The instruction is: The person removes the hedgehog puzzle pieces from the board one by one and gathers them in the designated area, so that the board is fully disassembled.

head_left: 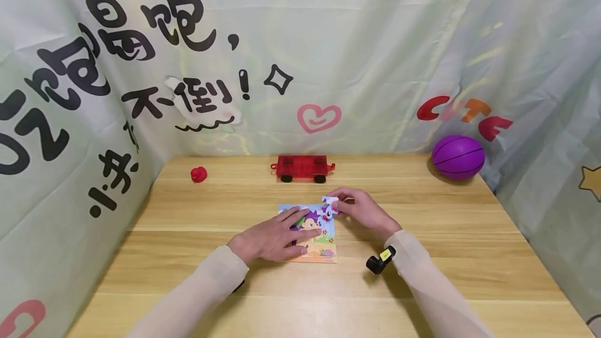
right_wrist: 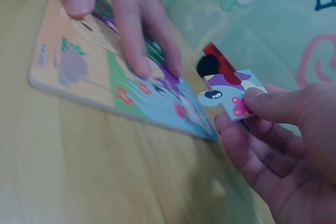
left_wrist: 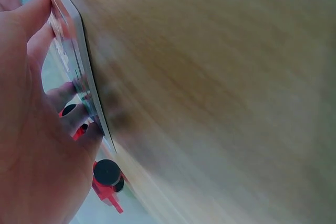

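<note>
Evidently mid-placement, the left hand [head_left: 272, 238] pressed flat on the puzzle board [head_left: 324, 252] while the right hand [head_left: 363, 212] pinched a puzzle piece [right_wrist: 231, 96], which probably needed aligning at the board's corner.

The head camera looked forward and down over the whole desk [head_left: 422, 275], taking in both forearms and the printed curtain behind. The left wrist view sat very low and close, skimming along the puzzle board [left_wrist: 86, 95] edge-on toward the red toy car [left_wrist: 107, 182]. The right wrist view hovered near, facing across that same board [right_wrist: 131, 93] toward the curtain; all three shared the board and car.
</note>
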`<action>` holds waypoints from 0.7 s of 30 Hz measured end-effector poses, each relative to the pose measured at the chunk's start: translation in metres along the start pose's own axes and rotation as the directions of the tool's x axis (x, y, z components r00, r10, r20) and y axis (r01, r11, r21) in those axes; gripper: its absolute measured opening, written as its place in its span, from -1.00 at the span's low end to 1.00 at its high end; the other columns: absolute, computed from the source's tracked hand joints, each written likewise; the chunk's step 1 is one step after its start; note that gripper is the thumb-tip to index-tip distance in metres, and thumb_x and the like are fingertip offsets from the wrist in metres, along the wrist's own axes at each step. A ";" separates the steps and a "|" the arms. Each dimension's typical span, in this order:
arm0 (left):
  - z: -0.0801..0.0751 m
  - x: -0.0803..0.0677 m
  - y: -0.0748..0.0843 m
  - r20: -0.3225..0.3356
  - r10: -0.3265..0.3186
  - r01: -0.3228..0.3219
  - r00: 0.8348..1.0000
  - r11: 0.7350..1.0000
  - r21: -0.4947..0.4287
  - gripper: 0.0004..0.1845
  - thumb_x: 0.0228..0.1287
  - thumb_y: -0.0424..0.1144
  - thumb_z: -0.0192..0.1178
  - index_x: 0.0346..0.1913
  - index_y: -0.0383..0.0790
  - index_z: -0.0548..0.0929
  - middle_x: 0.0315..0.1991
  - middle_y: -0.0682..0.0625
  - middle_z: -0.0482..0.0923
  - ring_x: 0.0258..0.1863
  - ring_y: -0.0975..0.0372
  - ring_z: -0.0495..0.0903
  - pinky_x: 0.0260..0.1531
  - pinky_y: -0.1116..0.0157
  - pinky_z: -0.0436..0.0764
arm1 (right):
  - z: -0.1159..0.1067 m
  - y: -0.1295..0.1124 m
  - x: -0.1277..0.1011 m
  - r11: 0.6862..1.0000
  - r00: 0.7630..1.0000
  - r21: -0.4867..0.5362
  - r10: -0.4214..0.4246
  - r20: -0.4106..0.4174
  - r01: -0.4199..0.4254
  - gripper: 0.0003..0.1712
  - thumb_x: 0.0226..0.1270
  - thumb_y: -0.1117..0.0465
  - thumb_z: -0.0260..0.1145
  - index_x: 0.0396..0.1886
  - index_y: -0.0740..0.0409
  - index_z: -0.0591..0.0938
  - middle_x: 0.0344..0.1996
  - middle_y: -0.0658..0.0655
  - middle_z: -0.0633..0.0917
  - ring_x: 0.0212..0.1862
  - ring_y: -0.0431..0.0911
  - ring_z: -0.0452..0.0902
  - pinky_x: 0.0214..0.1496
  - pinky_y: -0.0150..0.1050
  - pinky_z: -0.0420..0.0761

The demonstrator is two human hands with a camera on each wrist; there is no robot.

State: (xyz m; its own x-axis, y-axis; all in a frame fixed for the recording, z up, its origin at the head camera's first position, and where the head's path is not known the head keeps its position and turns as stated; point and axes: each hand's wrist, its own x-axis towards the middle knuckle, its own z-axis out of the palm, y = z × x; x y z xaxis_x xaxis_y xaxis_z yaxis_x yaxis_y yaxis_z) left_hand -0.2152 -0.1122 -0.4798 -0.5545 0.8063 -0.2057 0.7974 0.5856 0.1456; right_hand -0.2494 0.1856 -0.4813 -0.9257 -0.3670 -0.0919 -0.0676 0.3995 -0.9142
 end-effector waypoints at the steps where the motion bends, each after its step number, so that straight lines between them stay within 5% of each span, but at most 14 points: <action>1: 0.000 0.000 0.000 -0.003 0.002 -0.002 1.000 1.000 -0.007 -0.40 0.78 0.21 -0.14 0.74 0.40 0.19 0.80 -0.19 -0.05 0.78 -0.13 0.00 0.70 -0.09 0.24 | -0.004 0.001 -0.001 1.000 1.000 0.011 0.005 -0.012 -0.005 -0.66 0.67 0.24 0.31 0.32 0.19 0.69 -0.02 0.25 0.75 -0.01 0.02 0.75 0.03 -0.16 0.81; 7: 0.000 -0.001 -0.001 0.007 -0.005 0.005 1.000 1.000 -0.017 -0.40 0.77 0.21 -0.13 0.74 0.41 0.18 0.81 -0.16 -0.07 0.79 -0.13 -0.02 0.72 -0.08 0.21 | -0.031 0.008 -0.012 0.999 0.996 0.031 0.047 -0.081 -0.045 -0.68 0.63 0.27 0.36 0.25 0.28 0.63 -0.03 0.26 0.67 -0.02 -0.01 0.76 0.03 -0.19 0.82; 21: 0.002 -0.001 -0.001 -0.017 0.009 -0.010 1.000 1.000 -0.030 -0.41 0.78 0.18 -0.12 0.74 0.36 0.22 0.80 -0.18 -0.05 0.78 -0.15 -0.01 0.72 -0.10 0.19 | -0.099 0.041 -0.054 0.999 0.982 0.003 0.046 -0.182 -0.046 -0.58 0.62 0.27 0.38 0.26 0.49 0.59 -0.12 0.23 0.83 -0.18 -0.31 0.74 -0.08 -0.31 0.82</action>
State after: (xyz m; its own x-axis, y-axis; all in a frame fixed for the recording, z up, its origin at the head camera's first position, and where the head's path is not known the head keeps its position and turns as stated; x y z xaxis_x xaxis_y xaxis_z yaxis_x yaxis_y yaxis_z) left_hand -0.2150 -0.1137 -0.4814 -0.5512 0.8129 -0.1882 0.7952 0.5801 0.1765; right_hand -0.2392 0.3045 -0.4745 -0.9801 -0.1893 -0.0602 -0.0241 0.4139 -0.9100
